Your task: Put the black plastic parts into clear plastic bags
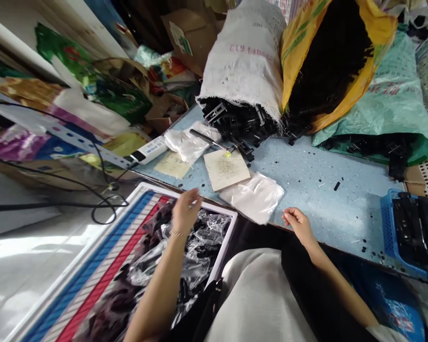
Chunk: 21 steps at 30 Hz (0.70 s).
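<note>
My left hand (pixel 186 210) hovers over the near edge of a striped crate (pixel 228 237), with its fingers partly stretched and nothing visible in them. Below it in the crate lie clear plastic bags (pixel 150 261) of dark parts. Beside the front edge of the blue table (pixel 306 175) is my right hand (pixel 300 224), its fingers curled together; whether they hold anything small cannot be seen. A stack of clear plastic bags (pixel 255 197) lies just left of it, against a square tan board (pixel 225 168).
A white sack (pixel 244 57) spills black plastic parts (pixel 238 121) at the back. Next to it stand a yellow sack (pixel 288 57) and a green sack (pixel 385 104). A blue basket (pixel 387 228) of black parts sits right. Cables (pixel 103 204) hang at left.
</note>
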Tool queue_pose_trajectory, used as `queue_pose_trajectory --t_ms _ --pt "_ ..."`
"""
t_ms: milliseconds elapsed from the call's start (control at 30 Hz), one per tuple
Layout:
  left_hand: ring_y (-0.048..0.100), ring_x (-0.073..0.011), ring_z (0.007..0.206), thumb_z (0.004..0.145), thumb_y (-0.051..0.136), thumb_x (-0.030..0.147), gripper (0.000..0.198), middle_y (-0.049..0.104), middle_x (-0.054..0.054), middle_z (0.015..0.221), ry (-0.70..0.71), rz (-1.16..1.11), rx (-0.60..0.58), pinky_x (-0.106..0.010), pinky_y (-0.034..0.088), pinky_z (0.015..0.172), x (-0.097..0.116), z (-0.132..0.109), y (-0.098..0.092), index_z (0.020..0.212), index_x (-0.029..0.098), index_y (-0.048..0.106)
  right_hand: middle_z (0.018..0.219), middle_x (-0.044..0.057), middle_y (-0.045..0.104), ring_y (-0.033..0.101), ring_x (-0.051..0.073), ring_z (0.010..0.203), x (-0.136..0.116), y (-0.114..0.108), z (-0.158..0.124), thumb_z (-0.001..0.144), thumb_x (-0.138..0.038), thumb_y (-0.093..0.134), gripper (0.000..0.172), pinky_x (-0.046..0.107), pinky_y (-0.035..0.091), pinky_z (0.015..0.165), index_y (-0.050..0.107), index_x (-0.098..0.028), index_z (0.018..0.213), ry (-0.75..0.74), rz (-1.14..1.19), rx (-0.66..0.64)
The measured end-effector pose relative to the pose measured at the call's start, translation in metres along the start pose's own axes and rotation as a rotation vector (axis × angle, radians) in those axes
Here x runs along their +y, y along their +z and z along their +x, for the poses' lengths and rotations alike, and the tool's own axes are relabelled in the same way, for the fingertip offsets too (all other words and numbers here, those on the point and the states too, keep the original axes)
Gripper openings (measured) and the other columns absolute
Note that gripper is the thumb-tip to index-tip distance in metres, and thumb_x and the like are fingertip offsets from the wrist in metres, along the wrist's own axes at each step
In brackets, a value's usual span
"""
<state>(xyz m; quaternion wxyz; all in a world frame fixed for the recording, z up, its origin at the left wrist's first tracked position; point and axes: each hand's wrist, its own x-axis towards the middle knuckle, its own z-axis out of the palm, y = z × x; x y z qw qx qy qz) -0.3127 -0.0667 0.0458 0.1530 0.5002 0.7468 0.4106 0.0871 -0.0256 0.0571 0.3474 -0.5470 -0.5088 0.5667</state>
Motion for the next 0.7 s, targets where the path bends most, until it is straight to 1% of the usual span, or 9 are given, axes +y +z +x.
queue_pose_trajectory --t_ms 100,167,200,267,367,433,533,633,700 --pt "0.052 -0.0315 0.140 0.086 0.053 0.017 0.049 0.059 -0.019 0.147 0.367 0.147 -0.211 -0.051 0.044 0.117 0.064 0.075 0.074 0.134 0.015 0.062 0.086 0.007 0.074 0.067 0.021 0.074 0.004 0.000 -0.002 0.083 -0.056 0.071 0.036 0.040 0.058 0.074 0.069 -0.022 0.095 -0.007 -0.018 -0.024" --pt "0.037 -0.0341 0.152 0.082 0.049 0.007 0.057 0.049 -0.019 0.157 0.469 0.279 -0.278 -0.058 0.031 0.123 0.099 0.126 0.111 0.136 0.015 0.063 0.087 0.007 0.074 0.068 0.024 0.078 0.008 -0.001 -0.004 0.084 -0.057 0.069 0.035 0.042 0.058 0.075 0.070 -0.024 0.096 -0.012 -0.024 -0.036" --pt "0.034 -0.0346 0.153 0.081 0.048 0.004 0.056 0.051 -0.018 0.156 0.494 0.336 -0.309 -0.062 0.027 0.124 0.112 0.150 0.124 0.133 0.016 0.065 0.087 0.007 0.074 0.069 0.025 0.078 0.010 -0.002 -0.005 0.085 -0.058 0.068 0.035 0.043 0.059 0.075 0.070 -0.025 0.096 -0.016 -0.024 -0.036" --pt "0.041 -0.0337 0.149 0.079 0.050 0.003 0.049 0.063 -0.017 0.143 0.529 0.413 -0.389 -0.064 0.020 0.125 0.130 0.191 0.139 0.122 0.017 0.071 0.084 0.006 0.073 0.067 0.025 0.074 0.014 -0.005 -0.007 0.085 -0.060 0.068 0.035 0.043 0.059 0.072 0.070 -0.027 0.094 -0.028 -0.012 -0.027" --pt "0.059 -0.0322 0.130 0.076 0.059 0.010 0.037 0.075 -0.016 0.114 0.560 0.318 -0.474 -0.061 0.017 0.127 0.147 0.220 0.144 0.110 0.014 0.073 0.081 0.005 0.071 0.066 0.025 0.071 0.016 -0.014 -0.008 0.087 -0.060 0.066 0.033 0.045 0.059 0.071 0.070 -0.028 0.093 -0.037 0.023 -0.028" --pt "0.064 -0.0336 0.120 0.076 0.067 0.019 0.040 0.075 -0.017 0.111 0.496 0.014 -0.481 -0.060 0.026 0.124 0.159 0.210 0.146 0.115 0.011 0.071 0.089 0.007 0.073 0.070 0.027 0.082 0.010 -0.020 -0.005 0.087 -0.061 0.067 0.035 0.048 0.060 0.079 0.070 -0.028 0.099 -0.040 0.051 0.024" --pt "0.069 -0.0339 0.112 0.089 0.060 0.044 0.054 0.074 -0.017 0.114 0.365 -0.470 -0.583 -0.057 0.051 0.105 0.182 0.159 0.155 0.133 0.013 0.060 0.118 0.011 0.071 0.068 0.030 0.110 -0.010 -0.027 0.006 0.080 -0.068 0.073 0.054 0.051 0.056 0.097 0.066 -0.029 0.117 -0.059 0.209 0.125" --pt "0.073 -0.0338 0.108 0.097 0.044 0.057 0.062 0.073 -0.019 0.120 0.242 -0.844 -0.825 -0.051 0.061 0.086 0.206 0.088 0.170 0.145 0.017 0.050 0.126 0.012 0.068 0.070 0.031 0.110 -0.038 -0.027 0.022 0.074 -0.077 0.072 0.072 0.054 0.056 0.098 0.061 -0.028 0.125 0.008 0.468 -0.041" --pt "0.073 -0.0345 0.108 0.098 0.041 0.057 0.062 0.071 -0.020 0.126 0.163 -1.025 -1.020 -0.049 0.062 0.079 0.221 0.039 0.180 0.149 0.021 0.044 0.116 0.011 0.071 0.074 0.030 0.093 -0.058 -0.025 0.033 0.076 -0.082 0.066 0.075 0.053 0.059 0.088 0.061 -0.025 0.124 0.094 0.633 -0.281"
